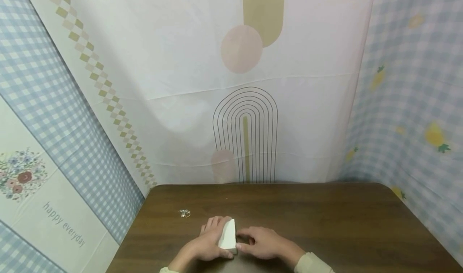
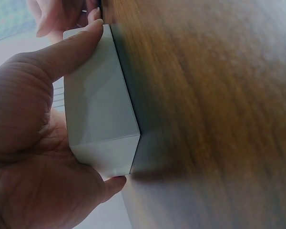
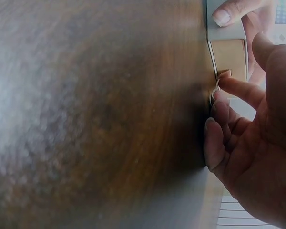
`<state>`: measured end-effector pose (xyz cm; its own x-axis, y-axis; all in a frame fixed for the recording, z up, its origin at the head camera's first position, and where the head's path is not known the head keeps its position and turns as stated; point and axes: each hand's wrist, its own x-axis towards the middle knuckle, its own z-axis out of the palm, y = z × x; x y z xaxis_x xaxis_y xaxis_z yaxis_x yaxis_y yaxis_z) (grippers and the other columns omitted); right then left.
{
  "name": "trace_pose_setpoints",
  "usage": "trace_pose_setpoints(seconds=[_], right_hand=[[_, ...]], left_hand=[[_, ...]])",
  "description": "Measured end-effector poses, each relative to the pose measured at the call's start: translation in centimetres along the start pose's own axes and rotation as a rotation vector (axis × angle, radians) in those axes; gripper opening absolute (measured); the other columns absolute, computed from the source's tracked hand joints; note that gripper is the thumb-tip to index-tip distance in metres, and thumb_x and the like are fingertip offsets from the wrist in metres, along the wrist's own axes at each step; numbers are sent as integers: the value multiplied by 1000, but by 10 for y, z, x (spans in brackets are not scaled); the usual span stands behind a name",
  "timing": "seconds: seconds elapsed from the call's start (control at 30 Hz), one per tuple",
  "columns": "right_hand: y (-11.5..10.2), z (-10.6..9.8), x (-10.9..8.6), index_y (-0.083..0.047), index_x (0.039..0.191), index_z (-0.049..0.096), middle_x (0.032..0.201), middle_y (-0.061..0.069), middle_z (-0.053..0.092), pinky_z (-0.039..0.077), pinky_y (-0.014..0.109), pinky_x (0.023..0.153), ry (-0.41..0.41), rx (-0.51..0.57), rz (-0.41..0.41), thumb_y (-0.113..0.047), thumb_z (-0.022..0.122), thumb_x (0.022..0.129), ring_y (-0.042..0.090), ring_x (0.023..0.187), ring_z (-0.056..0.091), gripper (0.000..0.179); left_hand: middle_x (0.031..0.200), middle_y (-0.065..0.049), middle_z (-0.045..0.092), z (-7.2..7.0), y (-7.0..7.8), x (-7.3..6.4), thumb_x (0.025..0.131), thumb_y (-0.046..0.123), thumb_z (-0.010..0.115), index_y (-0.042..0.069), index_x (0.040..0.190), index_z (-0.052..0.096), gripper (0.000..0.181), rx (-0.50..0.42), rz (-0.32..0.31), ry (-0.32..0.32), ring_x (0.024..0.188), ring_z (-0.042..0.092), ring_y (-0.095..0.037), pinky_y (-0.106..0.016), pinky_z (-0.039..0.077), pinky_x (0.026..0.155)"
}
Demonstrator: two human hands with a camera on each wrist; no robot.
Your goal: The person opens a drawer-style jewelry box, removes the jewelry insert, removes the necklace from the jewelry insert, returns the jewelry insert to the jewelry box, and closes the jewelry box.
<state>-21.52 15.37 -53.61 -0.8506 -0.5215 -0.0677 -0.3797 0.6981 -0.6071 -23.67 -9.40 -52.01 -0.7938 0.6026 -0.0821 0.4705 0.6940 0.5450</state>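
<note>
A small white box (image 1: pixel 228 235) stands near the table's front edge, slightly left of the middle. My left hand (image 1: pixel 209 241) grips it from the left; in the left wrist view the thumb (image 2: pixel 81 47) lies along one face and a fingertip shows at the lower end. One end of the box is open, with a tan inner piece (image 3: pixel 229 52) and a small cut-out tab (image 3: pixel 224 74). My right hand (image 1: pixel 262 243) is at that end, its index fingertip touching beside the tab. Its thumb stands apart from the index finger, and the other fingers bend near the tabletop.
A small shiny silvery item (image 1: pixel 185 213), too small to make out, lies at the table's back left. The dark brown wooden table (image 1: pixel 325 216) reaches back to a white patterned curtain (image 1: pixel 181 136). Checked cloths hang on both sides.
</note>
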Motion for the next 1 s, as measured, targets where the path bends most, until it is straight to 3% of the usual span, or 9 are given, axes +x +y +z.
trace_pose_setpoints(seconds=[0.7,0.87,1.0], right_hand=[[3,-1,-7,-31,149,64,82,-15,48,37,22,56,-24,-31,-43,-58,60,104,0,67,42,53],[5,-2,-8,-28,152,62,86,-13,50,40,21,59,-30,21,-57,-55,61,105,0,70,44,54],[10,-2,-12,-21,156,56,92,-12,58,46,22,64,-19,147,-54,-48,63,105,-1,76,50,58]], left_hand=[[157,-15,45,6,-4,0,77,47,92,13,162,34,108,-11,-8,5,145,39,-38,-66,34,117],[155,-15,47,5,-3,-1,76,44,94,12,162,35,109,4,4,22,144,40,-38,-65,36,116],[156,-16,47,2,-2,-2,75,42,95,12,161,37,108,5,9,26,145,39,-40,-67,36,116]])
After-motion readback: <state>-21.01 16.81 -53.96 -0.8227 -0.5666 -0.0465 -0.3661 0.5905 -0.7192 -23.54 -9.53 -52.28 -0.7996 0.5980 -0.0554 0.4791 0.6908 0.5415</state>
